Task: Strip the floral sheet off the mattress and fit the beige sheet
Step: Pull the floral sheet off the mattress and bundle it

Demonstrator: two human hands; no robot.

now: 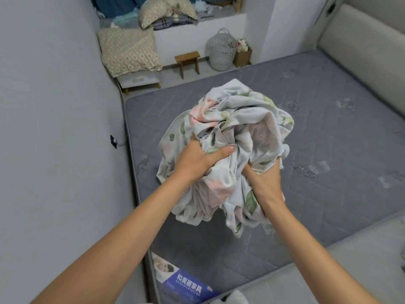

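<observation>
The pale blue cotton sheet printed with pink flowers and green leaves (228, 150) is off the bed and is being held as a crumpled bundle above the bare grey quilted mattress (328, 132).

Risk, as a judgement: loose folds are hanging well below both sets of fingers, nearly reaching the mattress. If the bundle is carried off like this, a trailing tail could snag on the bed edge or drop underfoot; the grip is taking only the upper folds, so the lower ones could slide free. No beige sheet is identifiable in view, so the fitting step appears not yet begun.

Left hand (197, 159): the arm is reaching forward, the thumb is lying across the front of the bundle, and the fingers are curling into the cloth on its far side, clamping it.

Right hand (266, 181): it is gripping just beside and lower than the left, back of the hand facing the camera, with fingertips buried in the folds and hidden; cloth is draping below the wrist.

Beyond the fingers, a white perforated laundry basket (221, 51) is standing past the far mattress edge.
</observation>
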